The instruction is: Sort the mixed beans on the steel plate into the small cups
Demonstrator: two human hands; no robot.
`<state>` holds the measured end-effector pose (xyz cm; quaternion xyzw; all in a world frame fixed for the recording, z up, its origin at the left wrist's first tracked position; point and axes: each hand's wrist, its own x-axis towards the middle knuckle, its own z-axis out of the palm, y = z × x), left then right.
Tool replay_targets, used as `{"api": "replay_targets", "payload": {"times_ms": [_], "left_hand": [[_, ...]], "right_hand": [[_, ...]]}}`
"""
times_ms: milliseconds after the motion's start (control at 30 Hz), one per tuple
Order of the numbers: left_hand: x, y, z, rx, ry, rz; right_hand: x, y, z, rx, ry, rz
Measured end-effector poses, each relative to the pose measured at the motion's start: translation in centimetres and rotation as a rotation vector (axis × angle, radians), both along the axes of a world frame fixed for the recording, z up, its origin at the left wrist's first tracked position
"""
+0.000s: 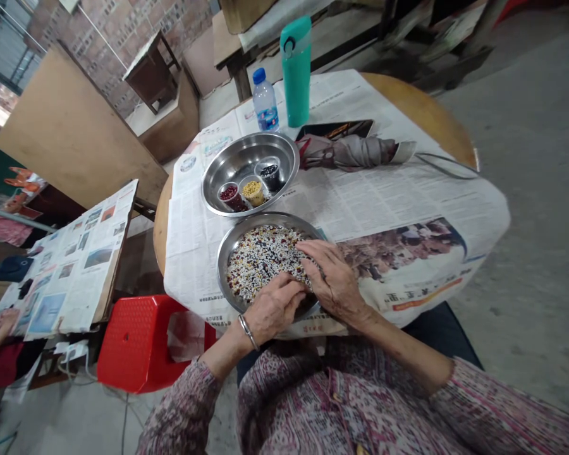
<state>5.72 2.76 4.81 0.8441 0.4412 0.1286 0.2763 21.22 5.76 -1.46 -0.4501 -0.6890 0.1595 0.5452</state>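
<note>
A steel basin (224,256) near the table's front edge holds a mix of white, black, yellow and dark red grains (265,259). My left hand (275,304), with a silver bangle (248,332) at the wrist, rests at the basin's near side. Its fingers are curled together against the grains, and anything between them is hidden. Over the basin's right side lies my right hand (336,283), fingers apart and reaching onto the grains. Behind, a second steel basin (213,158) contains small clear cups of red beans (232,196), yellow grains (253,191) and black beans (269,174).
Newspaper (384,202) covers the round table. A water bottle (265,104), a teal flask (296,72), a dark phone-like slab (334,129) and a folded umbrella (351,153) stand or lie at the back. Left are a red stool (133,344) and another newspaper-covered table (88,253), with a person's arm (0,335) beyond.
</note>
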Motion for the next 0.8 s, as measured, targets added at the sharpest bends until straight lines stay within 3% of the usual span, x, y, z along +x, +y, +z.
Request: {"api": "replay_targets", "payload": {"times_ms": [133, 233, 400, 533, 633, 800], "left_hand": [[-0.4, 1.3, -0.9, 0.042, 0.027, 0.056], [-1.5, 2.5, -1.5, 0.115, 0.088, 0.228], [-3.3, 4.0, -0.5, 0.267, 0.197, 0.422], [-2.6, 5.1, -0.1, 0.307, 0.307, 0.495], [-1.2, 5.7, -0.8, 0.263, 0.291, 0.398], [0.4, 4.9, -1.4, 0.213, 0.181, 0.015]], "right_hand": [[0.0, 0.0, 0.0, -0.011, -0.006, 0.002], [0.0, 0.0, 0.1, -0.017, -0.008, -0.004], [0.0, 0.0, 0.0, -0.009, -0.008, -0.001], [0.0, 0.0, 0.0, -0.018, -0.002, -0.002], [0.0, 0.0, 0.1, -0.039, 0.012, -0.004], [0.0, -0.1, 0.2, -0.051, 0.039, 0.004]]}}
